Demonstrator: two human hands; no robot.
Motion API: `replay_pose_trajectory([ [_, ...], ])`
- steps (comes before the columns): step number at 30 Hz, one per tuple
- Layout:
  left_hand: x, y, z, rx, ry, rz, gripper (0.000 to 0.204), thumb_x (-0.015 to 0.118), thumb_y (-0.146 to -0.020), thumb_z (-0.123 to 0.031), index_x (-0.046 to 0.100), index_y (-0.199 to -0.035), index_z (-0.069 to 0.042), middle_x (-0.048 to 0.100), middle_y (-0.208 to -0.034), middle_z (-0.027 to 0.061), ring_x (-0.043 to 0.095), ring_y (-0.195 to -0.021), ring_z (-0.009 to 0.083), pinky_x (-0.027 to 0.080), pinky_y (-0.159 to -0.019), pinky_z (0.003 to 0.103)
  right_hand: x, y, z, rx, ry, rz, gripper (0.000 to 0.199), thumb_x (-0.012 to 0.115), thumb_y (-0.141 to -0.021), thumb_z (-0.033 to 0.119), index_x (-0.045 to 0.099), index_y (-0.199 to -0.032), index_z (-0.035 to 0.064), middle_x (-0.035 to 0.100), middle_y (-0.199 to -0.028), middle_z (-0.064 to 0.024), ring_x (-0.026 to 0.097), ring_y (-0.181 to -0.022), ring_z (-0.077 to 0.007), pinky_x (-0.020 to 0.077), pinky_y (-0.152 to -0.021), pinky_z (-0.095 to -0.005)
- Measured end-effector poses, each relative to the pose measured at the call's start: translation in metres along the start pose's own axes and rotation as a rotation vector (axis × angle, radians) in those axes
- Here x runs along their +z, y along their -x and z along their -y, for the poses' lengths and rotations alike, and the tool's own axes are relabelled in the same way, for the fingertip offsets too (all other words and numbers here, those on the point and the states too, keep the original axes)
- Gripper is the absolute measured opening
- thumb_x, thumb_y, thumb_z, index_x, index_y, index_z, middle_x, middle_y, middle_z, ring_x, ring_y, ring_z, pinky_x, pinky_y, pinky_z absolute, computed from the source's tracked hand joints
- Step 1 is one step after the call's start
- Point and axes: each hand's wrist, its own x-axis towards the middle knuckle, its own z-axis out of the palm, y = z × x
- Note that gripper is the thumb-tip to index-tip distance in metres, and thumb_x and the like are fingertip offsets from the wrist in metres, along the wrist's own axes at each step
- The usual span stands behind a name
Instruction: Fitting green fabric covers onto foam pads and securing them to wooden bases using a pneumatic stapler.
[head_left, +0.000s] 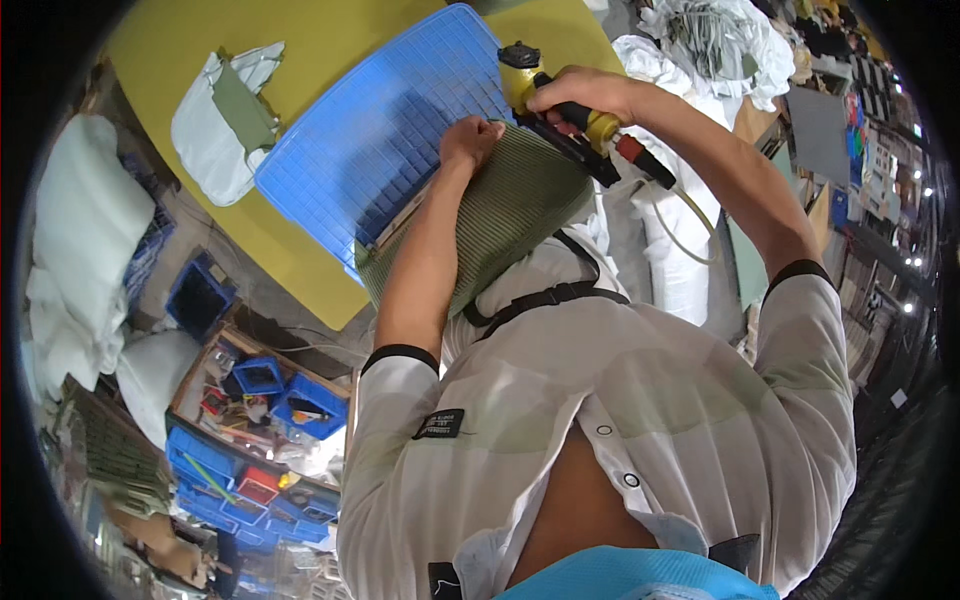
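My right hand [592,98] is wrapped round the grip of a yellow and black air staple gun [522,82]. A pale air hose [700,215] runs from the red coupling at its lower end. The gun's dark magazine lies against the upper right edge of a green ribbed fabric [525,190]. My left hand [470,142] is closed at the fabric's upper edge, its fingertips curled down and partly hidden. Under the fabric's left edge a strip of wooden board [403,218] shows. Fabric and board rest partly over a blue plastic crate [390,100] with a grid surface, close to my waist.
The crate sits on a yellow-olive table [170,50]. Left of it lies a white wrapping [215,140] with a green piece. White bags [90,230] stand at the left, and blue bins [250,500] at the lower left. White sacking [680,240] lies beyond my right arm.
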Motion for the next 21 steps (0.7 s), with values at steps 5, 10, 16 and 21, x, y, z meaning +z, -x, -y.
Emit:
replay_pose_trajectory([
  [5,0.001,0.009,0.001,0.036,0.053,-0.029,0.037,0.067,-0.090,-0.044,0.072,-0.094,-0.007,0.073,-0.094,0.0176,0.069,-0.093,0.0348,0.052,-0.082,0.045,0.010,-0.033,-0.004,-0.036,0.046,0.065,0.028,0.065,-0.084,0.026,0.065,-0.076,-0.0005,0.062,-0.068,-0.0069,0.060,-0.059,-0.0152,0.0477,-0.058,-0.0289],
  [10,0.008,0.011,0.008,0.078,0.101,-0.065,0.033,0.065,-0.090,-0.040,0.072,-0.097,-0.008,0.073,-0.097,0.0192,0.069,-0.098,0.0357,0.052,-0.085,0.045,0.018,-0.046,-0.003,0.007,-0.001,0.097,0.026,0.065,-0.083,0.024,0.064,-0.074,-0.0001,0.061,-0.068,-0.0079,0.060,-0.059,-0.0159,0.0472,-0.057,-0.0288],
  [16,0.002,0.022,-0.006,0.154,0.006,-0.146,0.027,0.062,-0.092,-0.034,0.070,-0.101,-0.009,0.072,-0.096,0.0200,0.068,-0.097,0.0393,0.052,-0.084,0.050,0.023,-0.049,-0.005,0.076,-0.027,0.129,0.025,0.064,-0.083,0.023,0.059,-0.070,0.0019,0.059,-0.067,-0.0070,0.059,-0.060,-0.0156,0.0465,-0.057,-0.0289],
  [21,-0.028,0.080,0.008,0.180,-0.278,-0.117,0.035,0.059,-0.097,-0.040,0.066,-0.102,-0.006,0.070,-0.093,0.0212,0.068,-0.092,0.0404,0.050,-0.077,0.050,0.021,-0.047,-0.013,-0.056,-0.127,0.137,0.025,0.063,-0.085,0.023,0.059,-0.070,0.0026,0.058,-0.067,-0.0057,0.060,-0.064,-0.0141,0.0470,-0.057,-0.0275],
])
